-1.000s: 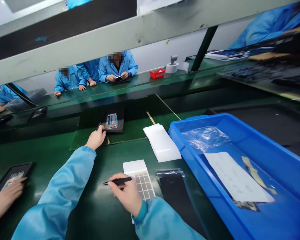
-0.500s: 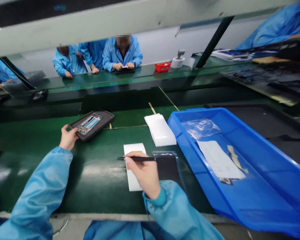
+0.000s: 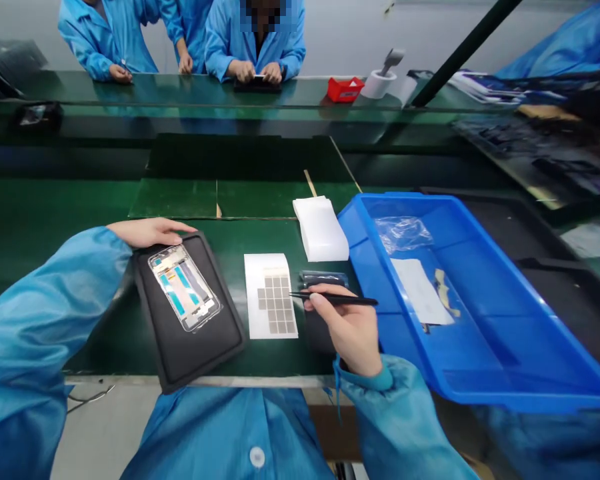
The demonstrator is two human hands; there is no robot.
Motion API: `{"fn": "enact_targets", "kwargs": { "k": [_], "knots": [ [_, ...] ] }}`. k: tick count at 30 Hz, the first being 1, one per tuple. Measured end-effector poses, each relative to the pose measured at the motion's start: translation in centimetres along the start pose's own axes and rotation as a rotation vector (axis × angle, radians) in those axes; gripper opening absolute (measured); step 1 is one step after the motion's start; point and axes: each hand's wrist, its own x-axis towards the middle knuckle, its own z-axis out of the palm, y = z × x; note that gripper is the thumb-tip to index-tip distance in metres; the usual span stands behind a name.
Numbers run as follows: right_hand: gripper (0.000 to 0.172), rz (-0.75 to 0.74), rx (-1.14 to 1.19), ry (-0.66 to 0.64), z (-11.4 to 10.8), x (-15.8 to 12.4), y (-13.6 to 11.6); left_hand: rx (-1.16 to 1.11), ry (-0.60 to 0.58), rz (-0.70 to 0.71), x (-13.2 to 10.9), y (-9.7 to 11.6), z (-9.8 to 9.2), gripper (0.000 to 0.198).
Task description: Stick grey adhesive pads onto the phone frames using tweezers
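Observation:
My left hand lies flat with its fingers over the top edge of a black padded tray, holding nothing else. On the tray sits a phone mid-frame with blue and silver strips, its screen side hidden. My right hand grips black tweezers, tips pointing left. It rests on a dark film packet. To its left lies a white backing sheet with a grid of grey pads. The tweezer tips touch nothing I can see.
A stack of white foam sheets stands beyond the pads. At right is a blue plastic bin holding a clear bag and paper. Across the green bench, co-workers in blue coats handle a dark tray. The bench's front edge runs below the tray.
The tray has come nearer and turned lengthwise in front of me, and my left hand now lies on its edge. My right hand has moved right, uncovering the pads. The view has tilted down.

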Motion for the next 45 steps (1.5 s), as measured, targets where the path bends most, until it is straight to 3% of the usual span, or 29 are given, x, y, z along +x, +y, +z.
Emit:
{"fn": "enact_targets", "kwargs": {
  "k": [2, 4, 8, 9, 12, 15, 19, 45],
  "knots": [
    [0.019, -0.036, -0.086, -0.088, 1.0, 0.6, 0.1, 0.169, -0.059, 0.055, 1.7, 1.7, 0.8, 0.043],
    [0.019, -0.081, -0.184, -0.159, 1.9, 1.2, 0.5, 0.34, -0.036, 0.114, 3.0, 3.1, 2.3, 0.04],
    [0.018, -0.115, -0.259, -0.206, 2.9, 1.7, 2.2, 0.776, 0.367, 0.282, 3.5, 5.3, 8.1, 0.034],
    [0.018, -0.118, -0.256, -0.207, 2.9, 1.8, 2.6, 0.849, 0.385, 0.38, 3.3, 5.7, 9.9, 0.031],
    [0.016, -0.136, -0.251, -0.217, 2.9, 1.8, 3.4, 0.898, 0.28, 0.677, 2.4, 6.5, 14.9, 0.024],
    [0.014, -0.151, -0.27, -0.229, 2.9, 1.8, 3.7, 0.892, 0.251, 0.745, 2.1, 6.3, 17.7, 0.027],
    [0.013, -0.165, -0.291, -0.235, 3.0, 1.8, 3.6, 0.878, 0.269, 0.712, 2.3, 5.5, 18.4, 0.034],
    [0.009, -0.167, -0.283, -0.25, 2.8, 1.9, 4.0, 0.874, 0.285, 0.716, 2.1, 5.5, 18.4, 0.031]
  ]
}}
